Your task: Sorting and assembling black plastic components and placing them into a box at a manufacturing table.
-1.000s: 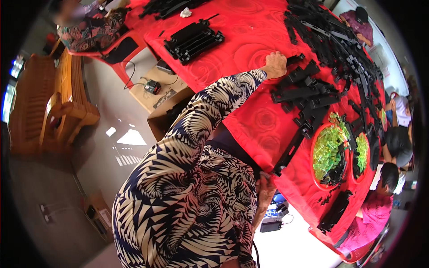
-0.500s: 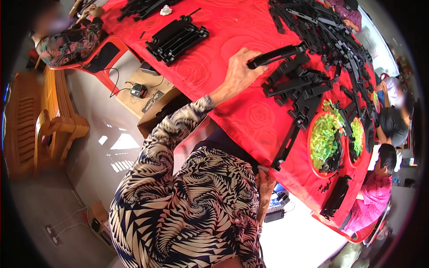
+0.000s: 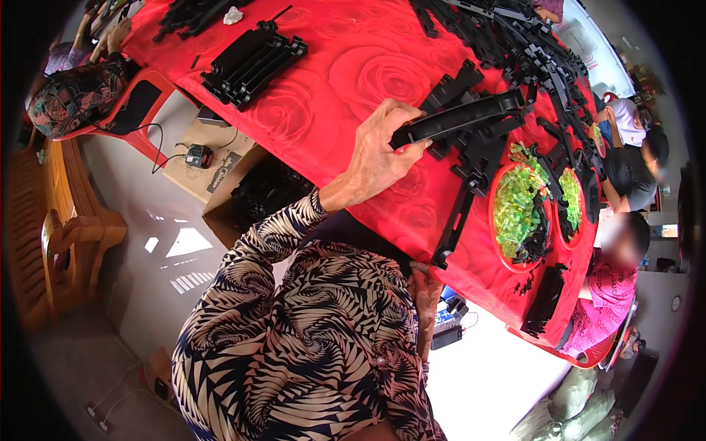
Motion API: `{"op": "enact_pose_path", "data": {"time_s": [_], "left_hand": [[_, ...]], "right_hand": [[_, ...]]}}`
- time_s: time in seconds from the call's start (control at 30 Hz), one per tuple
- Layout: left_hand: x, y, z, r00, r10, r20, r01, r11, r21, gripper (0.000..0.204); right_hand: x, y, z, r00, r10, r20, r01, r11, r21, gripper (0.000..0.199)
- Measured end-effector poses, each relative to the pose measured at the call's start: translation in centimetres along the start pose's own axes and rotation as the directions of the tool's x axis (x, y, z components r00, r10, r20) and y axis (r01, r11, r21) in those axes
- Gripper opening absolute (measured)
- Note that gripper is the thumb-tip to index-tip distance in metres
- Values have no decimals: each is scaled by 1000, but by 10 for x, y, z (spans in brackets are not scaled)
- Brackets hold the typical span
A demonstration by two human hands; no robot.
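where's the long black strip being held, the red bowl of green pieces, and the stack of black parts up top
long black strip (image 3: 471, 114), head view, mid-length.
red bowl (image 3: 491, 213), head view, left rim.
stack of black parts (image 3: 254, 62), head view, centre.

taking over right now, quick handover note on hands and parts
Left hand: shut on a long black strip, held just over the red table.
Right hand: low at the near table edge, holding nothing that shows; grip unclear.
Parts: big black pile at the far side, a neat stack to the left, one loose bar beside the red bowl of green pieces.
Done: one strip picked up.
Left: the strip is not set down or joined to anything; the pile is unsorted.
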State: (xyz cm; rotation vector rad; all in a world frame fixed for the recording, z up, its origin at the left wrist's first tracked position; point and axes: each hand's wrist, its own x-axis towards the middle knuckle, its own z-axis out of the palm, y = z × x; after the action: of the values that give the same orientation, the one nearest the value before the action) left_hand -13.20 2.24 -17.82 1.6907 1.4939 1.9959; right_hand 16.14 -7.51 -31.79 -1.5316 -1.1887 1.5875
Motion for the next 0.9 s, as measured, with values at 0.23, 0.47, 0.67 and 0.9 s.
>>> {"op": "enact_pose_path", "data": {"time_s": [0.23,0.47,0.67,0.9], "left_hand": [[-9,-3,16,1000,-23,17,24,995,-96,35],[-55,11,-10,933,-184,311,157,982,110,36],[-92,14,-28,975,-98,202,2,905,426,35],[-97,11,10,970,-77,229,-14,929,371,41]], "right_hand": [[0,-2,0,998,64,8,-64,997,-43,16],[-30,-17,-35,983,-4,182,-2,999,32,32],[-31,-14,-26,989,55,134,-59,998,23,31],[-45,-1,-44,995,80,54,-79,997,-21,33]]}}
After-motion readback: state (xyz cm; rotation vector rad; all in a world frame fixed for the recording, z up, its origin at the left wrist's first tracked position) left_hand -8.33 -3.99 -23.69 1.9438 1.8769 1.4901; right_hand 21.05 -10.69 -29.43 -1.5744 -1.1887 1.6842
